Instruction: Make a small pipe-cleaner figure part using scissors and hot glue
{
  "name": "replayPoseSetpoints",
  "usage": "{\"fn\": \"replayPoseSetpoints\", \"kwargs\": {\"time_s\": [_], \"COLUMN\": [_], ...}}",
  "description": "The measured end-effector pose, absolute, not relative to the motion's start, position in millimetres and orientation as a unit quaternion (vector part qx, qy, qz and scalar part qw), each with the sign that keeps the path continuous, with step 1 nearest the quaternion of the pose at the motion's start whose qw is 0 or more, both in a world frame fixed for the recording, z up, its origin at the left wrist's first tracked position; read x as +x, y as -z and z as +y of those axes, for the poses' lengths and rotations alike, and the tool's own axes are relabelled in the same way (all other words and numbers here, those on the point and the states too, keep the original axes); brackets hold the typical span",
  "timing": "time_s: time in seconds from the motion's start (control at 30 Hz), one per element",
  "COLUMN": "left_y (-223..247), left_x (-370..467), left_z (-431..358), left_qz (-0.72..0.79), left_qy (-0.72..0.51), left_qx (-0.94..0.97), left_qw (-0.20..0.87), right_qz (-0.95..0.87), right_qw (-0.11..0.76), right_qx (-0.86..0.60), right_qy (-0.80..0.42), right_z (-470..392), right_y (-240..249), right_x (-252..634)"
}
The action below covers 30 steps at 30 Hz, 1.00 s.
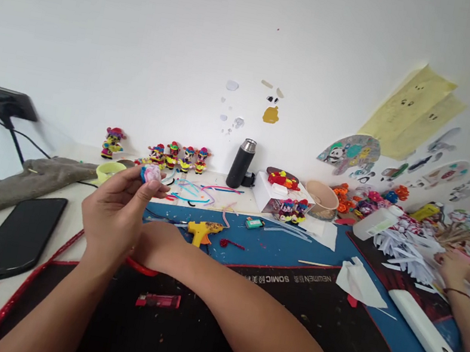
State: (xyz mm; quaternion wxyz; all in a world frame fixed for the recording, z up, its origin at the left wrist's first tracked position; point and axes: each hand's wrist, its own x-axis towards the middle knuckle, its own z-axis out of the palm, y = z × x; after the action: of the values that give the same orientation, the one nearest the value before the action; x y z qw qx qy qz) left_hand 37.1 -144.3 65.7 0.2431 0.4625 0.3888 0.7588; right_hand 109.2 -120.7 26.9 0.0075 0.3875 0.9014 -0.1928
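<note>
My left hand (117,210) is raised, with the fingertips pinched around a small fuzzy pink-and-blue pipe-cleaner piece (152,174). My right arm crosses in front of me, and my right hand (154,244) is behind the left wrist, its fingers hidden. A red curved thing (142,269), only partly visible, is just below the right hand. Close by on the blue mat is a yellow glue gun (203,231), with a red fuzzy stem (232,244) to its right. A pink lighter (158,300) lies on the black mat (273,322) nearer to me.
A black phone (17,238) lies at left near a driftwood branch (16,180). Along the wall stand several pipe-cleaner dolls (172,156), a black flask (240,165) and a white box (265,195). At right, a co-worker's hand (455,269) is near white paper strips (408,252).
</note>
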Motion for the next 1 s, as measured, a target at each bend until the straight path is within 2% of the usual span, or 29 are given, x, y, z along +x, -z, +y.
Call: {"fn": "replayPoseSetpoints", "kwargs": {"time_s": [0.13,0.23,0.6,0.77,1.0], "left_y": [-63.5,-61.3,-50.0,-42.7,-39.3], "left_x": [40.3,41.1,37.1,35.1,31.7], "left_z": [-143.8,-141.3,-130.0,-124.0,-120.1], "left_qz": [0.402,0.412,0.443,0.457,0.479], "left_qy": [-0.744,-0.732,-0.706,-0.686,-0.668], "left_qx": [0.471,0.482,0.486,0.492,0.497], "left_qw": [0.251,0.250,0.264,0.279,0.277], "right_qz": [0.920,0.923,0.809,0.774,0.767], "right_qw": [0.054,0.051,-0.127,-0.108,-0.068], "right_qx": [0.331,0.319,0.542,0.598,0.621], "right_qy": [0.204,0.211,0.188,0.180,0.151], "right_z": [-123.0,-128.5,-141.2,-151.7,-175.5], "right_y": [-30.6,-33.1,-55.9,-51.8,-25.1], "right_x": [109.7,116.8,203.5,232.2,222.9]}}
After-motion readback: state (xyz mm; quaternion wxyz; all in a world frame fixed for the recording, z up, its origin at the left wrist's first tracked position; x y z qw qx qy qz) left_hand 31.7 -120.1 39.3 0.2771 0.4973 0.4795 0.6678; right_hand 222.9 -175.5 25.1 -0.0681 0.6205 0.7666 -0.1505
